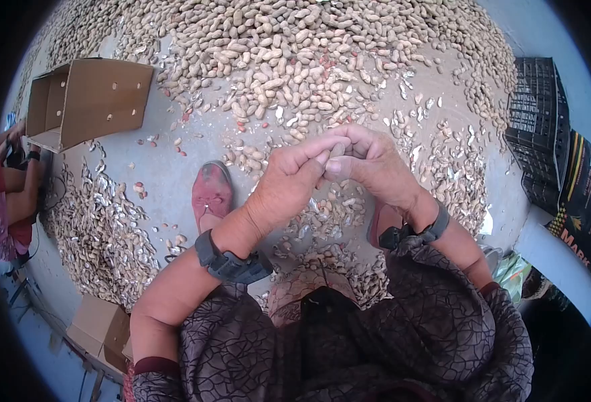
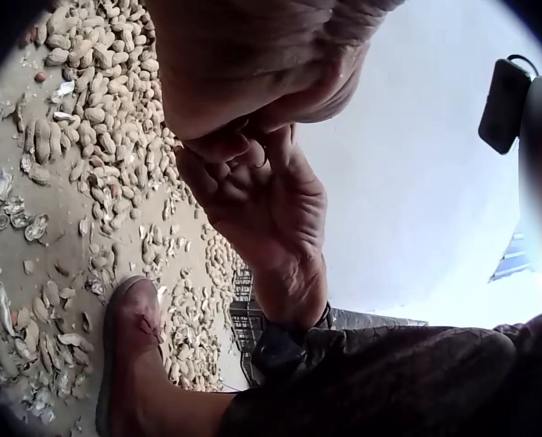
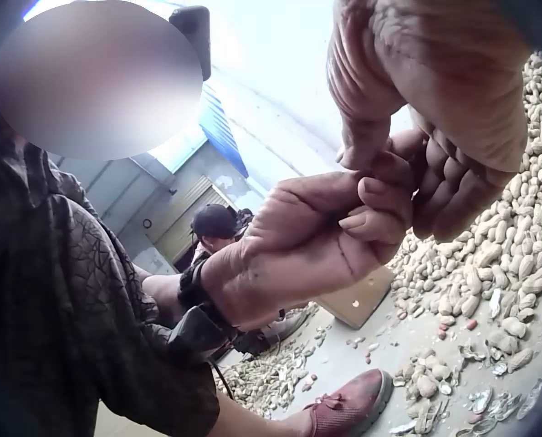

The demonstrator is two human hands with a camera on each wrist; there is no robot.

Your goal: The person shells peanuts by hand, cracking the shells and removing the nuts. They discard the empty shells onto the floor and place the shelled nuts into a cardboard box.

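My two hands meet in front of me above the floor. My left hand [image 1: 295, 175] and right hand [image 1: 372, 161] both pinch one small pale peanut pod [image 1: 335, 149] between thumbs and fingertips. In the left wrist view the left hand [image 2: 253, 73] fills the top, with the right hand [image 2: 266, 205] curled just below it. In the right wrist view the right hand [image 3: 435, 109] hangs over the left hand [image 3: 298, 237], fingertips pressed together; the pod is hidden there. A large pile of unshelled peanuts [image 1: 295, 47] spreads across the floor ahead.
An open cardboard box [image 1: 88, 100] lies at the far left. A heap of empty shells [image 1: 101, 234] lies at the left, more around my pink shoe [image 1: 211, 194]. A black crate [image 1: 540, 127] and a printed sack [image 1: 583, 201] stand at the right. Another person [image 1: 11, 181] sits at the left edge.
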